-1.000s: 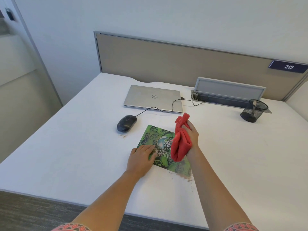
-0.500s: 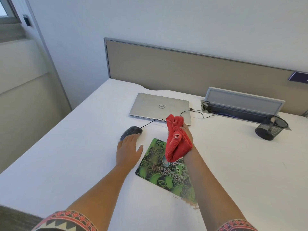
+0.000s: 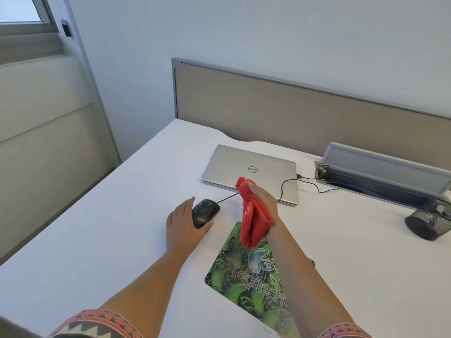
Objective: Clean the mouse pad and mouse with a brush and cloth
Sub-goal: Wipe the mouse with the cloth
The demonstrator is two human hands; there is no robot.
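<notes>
A black corded mouse [image 3: 206, 212] lies on the white desk [image 3: 97, 228], just left of a green Logitech mouse pad [image 3: 246, 276]. My left hand [image 3: 181, 226] reaches the mouse from its left side with straight fingers beside it and the thumb under its near end. My right hand [image 3: 264, 202] grips a bunched red cloth [image 3: 253, 220] in the air above the pad's far edge. No brush is in view.
A closed silver laptop [image 3: 249, 170] lies behind the mouse, its cable running to a grey cable box [image 3: 385, 174] at the back right. A black mesh pen cup [image 3: 429, 223] stands at the right. A beige partition [image 3: 292, 111] bounds the desk's far side.
My left hand left the mouse pad and moved up and left to the mouse. My right hand kept the red cloth raised. The head view swung leftward and closer.
</notes>
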